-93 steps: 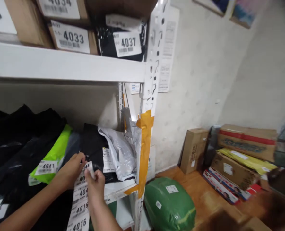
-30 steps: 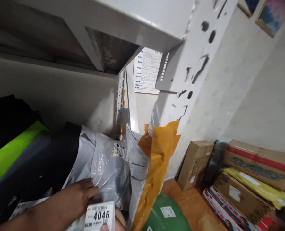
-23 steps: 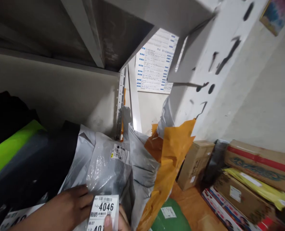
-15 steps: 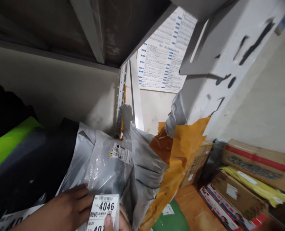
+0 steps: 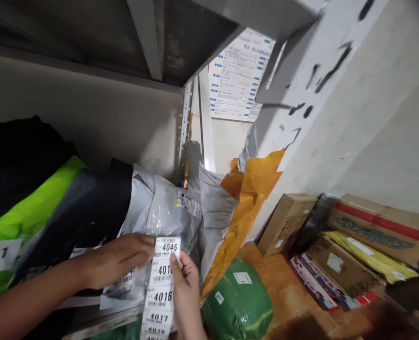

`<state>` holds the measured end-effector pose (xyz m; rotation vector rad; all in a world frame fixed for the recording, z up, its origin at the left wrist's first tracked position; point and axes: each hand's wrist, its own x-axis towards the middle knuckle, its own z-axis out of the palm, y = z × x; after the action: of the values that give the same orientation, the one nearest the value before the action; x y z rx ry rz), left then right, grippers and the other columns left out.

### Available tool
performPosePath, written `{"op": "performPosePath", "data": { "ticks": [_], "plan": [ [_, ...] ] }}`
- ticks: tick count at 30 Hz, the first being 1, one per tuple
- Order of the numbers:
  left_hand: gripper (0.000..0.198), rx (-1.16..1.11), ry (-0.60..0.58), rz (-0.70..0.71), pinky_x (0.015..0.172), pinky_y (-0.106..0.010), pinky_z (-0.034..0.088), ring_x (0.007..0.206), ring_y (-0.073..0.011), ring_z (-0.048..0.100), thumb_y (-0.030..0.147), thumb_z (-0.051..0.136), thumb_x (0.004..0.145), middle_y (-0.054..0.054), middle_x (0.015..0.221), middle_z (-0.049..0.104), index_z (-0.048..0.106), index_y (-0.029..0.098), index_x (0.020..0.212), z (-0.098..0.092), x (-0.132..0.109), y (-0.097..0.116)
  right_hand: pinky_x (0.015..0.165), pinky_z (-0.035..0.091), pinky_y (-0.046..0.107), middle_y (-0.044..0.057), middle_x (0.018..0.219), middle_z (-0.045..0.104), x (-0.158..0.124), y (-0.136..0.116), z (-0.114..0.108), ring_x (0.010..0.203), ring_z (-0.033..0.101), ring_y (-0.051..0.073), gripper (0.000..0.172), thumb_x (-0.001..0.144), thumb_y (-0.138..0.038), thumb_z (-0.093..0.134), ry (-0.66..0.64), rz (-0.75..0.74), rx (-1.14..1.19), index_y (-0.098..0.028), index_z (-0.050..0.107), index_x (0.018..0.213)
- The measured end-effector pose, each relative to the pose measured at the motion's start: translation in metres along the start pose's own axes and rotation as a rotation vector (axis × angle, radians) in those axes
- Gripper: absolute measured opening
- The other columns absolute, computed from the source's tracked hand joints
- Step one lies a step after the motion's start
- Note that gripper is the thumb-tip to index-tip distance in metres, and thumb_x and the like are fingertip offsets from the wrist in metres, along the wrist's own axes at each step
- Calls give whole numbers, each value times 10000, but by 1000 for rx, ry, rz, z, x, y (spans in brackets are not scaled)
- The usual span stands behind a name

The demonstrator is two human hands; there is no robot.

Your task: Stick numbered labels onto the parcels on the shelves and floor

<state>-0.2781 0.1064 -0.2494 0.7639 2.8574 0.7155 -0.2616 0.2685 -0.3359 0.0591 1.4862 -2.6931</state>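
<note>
Where little of the strip [image 5: 161, 290] showed a moment ago, more now hangs before the grey bag [image 5: 167, 205], the 4046 label [image 5: 169, 247] apparently unpeeled; the right hand [image 5: 186, 283] pinches the strip; whether the left hand [image 5: 128, 257], beside it, grips, I cannot tell.

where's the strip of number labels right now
In the head view, the label strip is at the bottom, left of centre, held near its top by the right hand, with the left hand at its upper left and a grey parcel above.
</note>
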Motion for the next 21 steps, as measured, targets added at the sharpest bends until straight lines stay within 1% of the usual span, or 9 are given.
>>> {"op": "performPosePath", "data": {
  "ticks": [2,5,7,8,10,12,14,17,21],
  "plan": [
    [430,-95,-70,-55,810,-278,451,857,-185,584,485,195,926,-19,836,618,511,227,792,-3,9,4,618,506,272,37,706,704,2,1,3,642,631,176,467,657,-577,721,2,-12,25,-171,697,887],
    [368,-138,-46,-161,761,-297,440,784,-189,575,504,221,924,-6,781,583,452,218,916,-5,21,7,632,512,286,49,772,718,2,3,3,666,637,185,476,685,-570,702,-15,-24,14,-173,695,947],
    [351,-141,-37,-172,747,-296,424,762,-190,577,499,239,923,4,760,582,443,217,973,-4,25,8,700,516,300,53,830,722,1,3,2,732,642,193,434,720,-540,686,-35,-58,-28,-180,695,963],
    [349,-125,-39,-162,735,-290,413,754,-191,578,494,241,925,6,751,581,450,218,965,-3,26,8,733,513,306,51,845,721,1,3,2,766,641,198,410,732,-525,680,-47,-79,-53,-182,696,956],
    [360,-60,-41,-127,697,-274,386,736,-190,577,487,235,930,4,737,577,468,218,882,-1,26,8,767,503,305,42,838,713,0,4,1,804,633,200,370,746,-509,670,-69,-114,-91,-183,695,920],
    [360,32,-36,-111,664,-264,362,733,-192,580,473,246,930,-3,739,586,470,214,819,1,25,9,748,494,292,29,788,698,0,7,1,778,619,191,359,750,-519,654,-102,-129,-114,-179,681,860],
    [333,131,-39,-114,645,-263,355,738,-198,592,443,261,931,-12,746,607,477,213,823,4,25,11,708,481,276,18,735,678,1,12,2,722,598,174,367,758,-535,628,-129,-135,-138,-172,660,802],
    [327,291,-53,-111,667,-281,377,780,-216,619,369,232,945,-48,799,647,493,202,843,9,26,13,640,458,260,15,675,657,2,22,4,648,556,155,386,761,-543,602,-82,-160,-186,-159,639,736],
    [348,383,-49,-116,679,-300,402,793,-229,641,307,191,956,-79,842,671,508,188,875,12,26,14,609,460,264,17,650,660,1,30,5,611,550,158,381,761,-527,589,-19,-167,-202,-151,654,766]
  ]
}}
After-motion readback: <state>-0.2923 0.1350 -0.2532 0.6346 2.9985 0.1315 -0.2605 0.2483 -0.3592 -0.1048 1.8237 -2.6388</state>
